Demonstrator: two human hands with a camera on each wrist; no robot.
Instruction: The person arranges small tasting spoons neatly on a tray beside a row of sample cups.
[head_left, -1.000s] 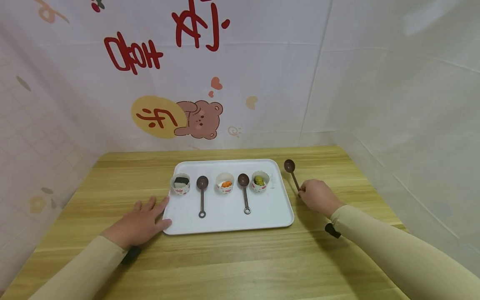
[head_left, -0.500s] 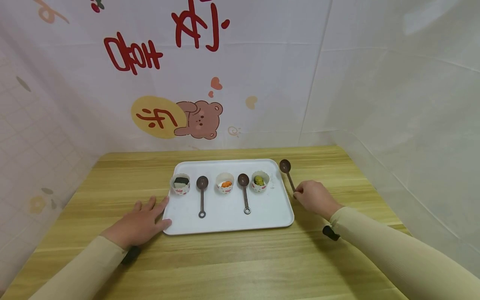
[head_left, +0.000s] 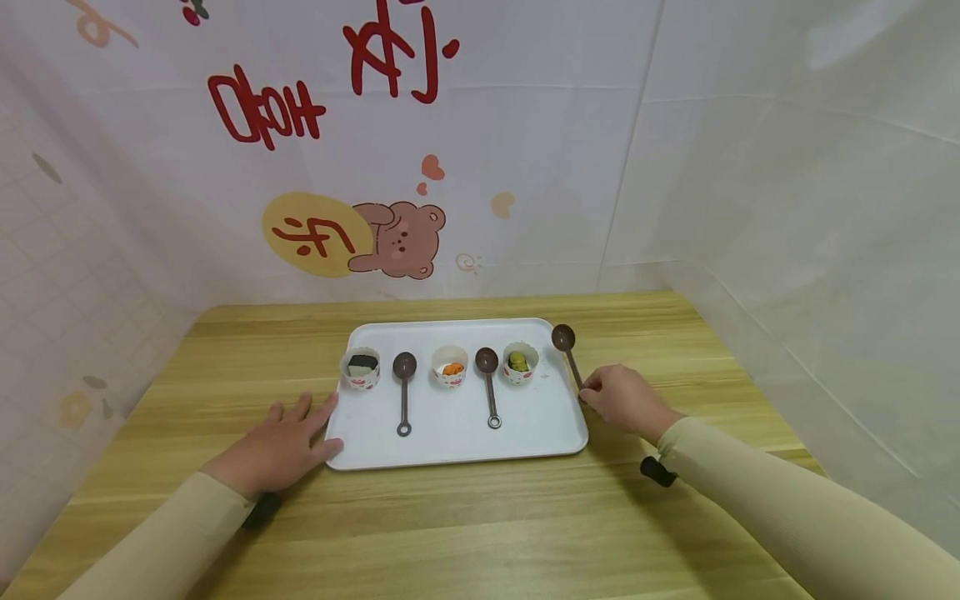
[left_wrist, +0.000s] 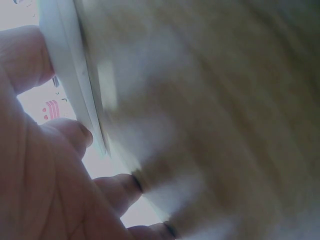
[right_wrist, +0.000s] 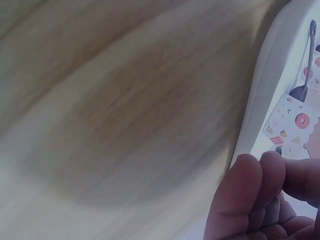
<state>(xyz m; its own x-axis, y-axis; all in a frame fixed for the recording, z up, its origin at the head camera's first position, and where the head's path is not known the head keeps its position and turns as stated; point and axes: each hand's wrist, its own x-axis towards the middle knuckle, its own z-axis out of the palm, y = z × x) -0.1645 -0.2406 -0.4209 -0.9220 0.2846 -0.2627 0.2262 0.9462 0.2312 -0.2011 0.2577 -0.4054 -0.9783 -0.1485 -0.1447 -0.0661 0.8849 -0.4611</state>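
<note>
My right hand [head_left: 626,402] pinches the handle of a brown measuring spoon [head_left: 563,337] at the right side of the white tray [head_left: 450,442]. The spoon's bowl overlaps the tray's far right corner in the head view. With fingers spread, my left hand [head_left: 273,450] lies at the tray's left edge, thumb and index fingertip at the rim. Its fingers line that rim [left_wrist: 65,55] in the left wrist view. Two more brown spoons, a left one [head_left: 404,365] and a right one [head_left: 487,361], lie on the tray between paper cups. The right wrist view shows pinched fingertips [right_wrist: 245,175]; the spoon is mostly hidden there.
On the tray stand a left cup [head_left: 363,383] with a black-and-white piece, a middle cup [head_left: 452,382] with orange pieces, and a right cup [head_left: 518,378] with green ones. The wooden table [head_left: 465,525] ends at a printed white curtain [head_left: 540,242].
My right hand has moved left with the spoon, from beside the tray to its right edge, and the bowl now overlaps the corner. The left hand and the tray have stayed in place.
</note>
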